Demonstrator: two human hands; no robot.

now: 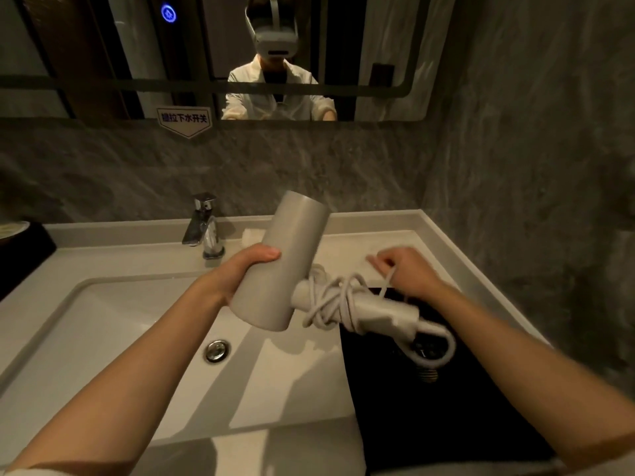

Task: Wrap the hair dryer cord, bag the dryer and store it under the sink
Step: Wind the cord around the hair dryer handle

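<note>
A pale grey hair dryer (285, 259) is held above the white sink (103, 324), barrel pointing up and away. My left hand (247, 266) grips the barrel from the left side. Its white cord (330, 300) is looped several times around the handle (381, 310), which points right. My right hand (402, 273) is just beyond the handle, pinching a strand of the cord that runs down to the coils. A loose cord loop (443, 352) hangs off the handle's end. A black bag or mat (429, 407) lies on the counter under the handle.
A chrome faucet (204, 225) stands behind the basin, with the drain plug (217, 350) in the basin floor. A dark object (20, 249) sits at the counter's far left. Grey stone walls close in behind and on the right; a mirror hangs above.
</note>
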